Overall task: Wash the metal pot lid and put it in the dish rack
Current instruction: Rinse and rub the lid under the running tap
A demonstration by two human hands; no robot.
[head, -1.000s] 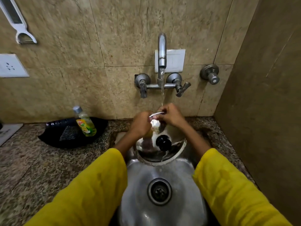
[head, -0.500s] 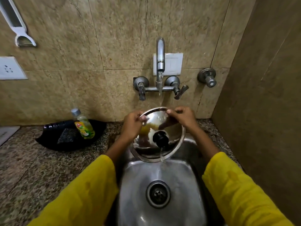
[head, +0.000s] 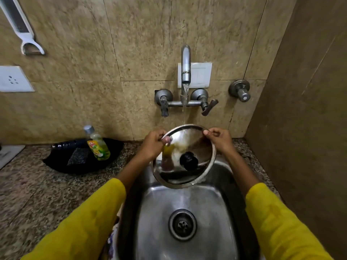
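Observation:
The round metal pot lid (head: 195, 145) with a black knob (head: 188, 161) is held tilted over the steel sink (head: 212, 212), its top face toward me. My left hand (head: 153, 145) grips the lid's upper left rim. My right hand (head: 219, 138) pinches the upper right rim. Water runs from the tap (head: 185, 66) onto the lid's top edge and drips off its lower edge into the basin. No dish rack is in view.
A dish soap bottle (head: 97, 145) stands in a black tray (head: 78, 158) on the granite counter left of the sink. Tap handles (head: 206, 106) and a separate valve (head: 241, 91) stick out of the tiled wall. A brown side wall closes off the right.
The lid has been raised from nearly flat, low in the sink, to a steep tilt under the stream. Both hands moved apart along the rim to its upper corners.

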